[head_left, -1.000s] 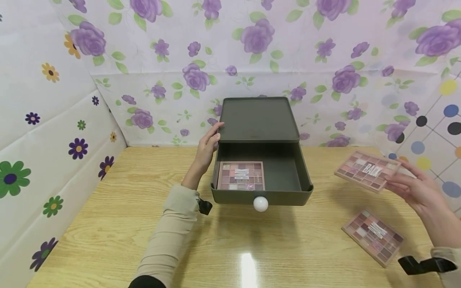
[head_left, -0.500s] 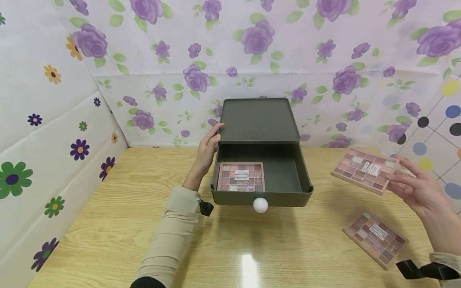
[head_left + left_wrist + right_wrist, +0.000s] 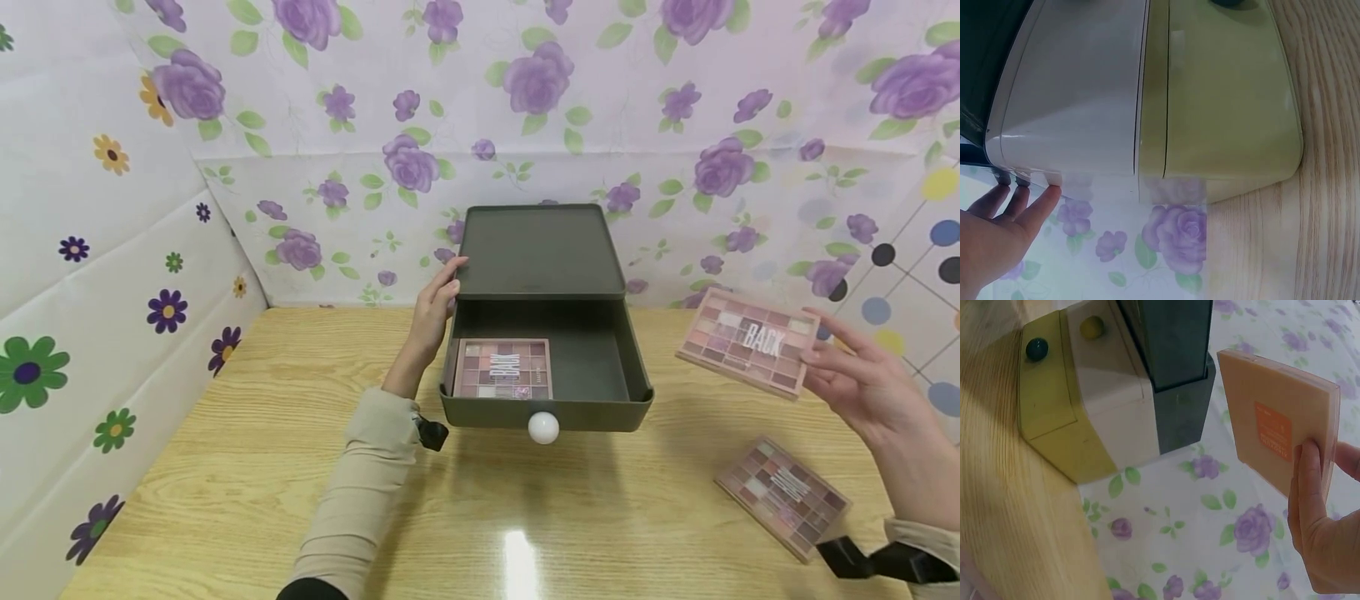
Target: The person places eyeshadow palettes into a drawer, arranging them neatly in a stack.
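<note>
A desktop drawer unit (image 3: 540,250) stands mid-table in the head view, its dark top drawer (image 3: 600,414) pulled out by a white knob (image 3: 543,427). Inside, on the left, lies an eyeshadow palette (image 3: 502,368). My left hand (image 3: 431,312) rests extended fingers against the unit's left side; the left wrist view shows its fingertips at the side next to the white drawer (image 3: 1079,94). To the right, above the table, my right hand (image 3: 862,375) pinches a second palette (image 3: 746,342) by its right edge. In the right wrist view, the palette's plain back with an orange label (image 3: 1272,431) faces the camera.
A third palette (image 3: 783,498) lies askew on the wooden table (image 3: 225,467), below my right hand in the head view. Under the white drawer sits a yellow drawer (image 3: 1229,94) with a dark green knob (image 3: 1037,349). Floral sheets (image 3: 322,108) hang close behind the unit and along the sides.
My right hand has brought the held palette a little to the left and up, tilting its face more toward the head camera. The left hand and the drawer unit have stayed in place.
</note>
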A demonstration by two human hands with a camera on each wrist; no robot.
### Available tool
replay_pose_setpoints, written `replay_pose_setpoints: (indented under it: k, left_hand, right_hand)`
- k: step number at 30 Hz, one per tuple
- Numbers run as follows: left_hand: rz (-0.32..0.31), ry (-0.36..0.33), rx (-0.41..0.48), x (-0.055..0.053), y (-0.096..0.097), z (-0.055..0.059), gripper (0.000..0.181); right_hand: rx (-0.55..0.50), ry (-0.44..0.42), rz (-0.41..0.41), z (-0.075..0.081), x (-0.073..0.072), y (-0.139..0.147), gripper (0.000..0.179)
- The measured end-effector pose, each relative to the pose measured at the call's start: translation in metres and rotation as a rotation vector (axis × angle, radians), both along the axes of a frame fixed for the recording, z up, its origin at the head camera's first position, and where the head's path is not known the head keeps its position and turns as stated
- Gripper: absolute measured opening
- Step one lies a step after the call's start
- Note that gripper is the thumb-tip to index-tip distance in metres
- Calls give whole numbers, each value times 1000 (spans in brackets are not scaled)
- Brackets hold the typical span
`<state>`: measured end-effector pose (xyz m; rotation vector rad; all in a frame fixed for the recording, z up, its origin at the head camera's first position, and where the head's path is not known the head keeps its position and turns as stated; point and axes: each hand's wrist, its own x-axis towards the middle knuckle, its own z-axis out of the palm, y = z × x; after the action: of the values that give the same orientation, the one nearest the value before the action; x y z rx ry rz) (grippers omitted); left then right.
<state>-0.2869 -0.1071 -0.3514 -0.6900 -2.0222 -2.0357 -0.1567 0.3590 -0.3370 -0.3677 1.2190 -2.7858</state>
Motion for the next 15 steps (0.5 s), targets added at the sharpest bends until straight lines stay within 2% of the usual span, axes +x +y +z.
replay_pose_setpoints:
  k: [7,15]
  left_hand:
    - [39,19,-2,3,3,0,50]
    - [69,28,1,2,5,0,49]
  right_hand:
    - [-13,24,87,10,-1,-11,54]
    - [46,89,146,20,-6,-28,55]
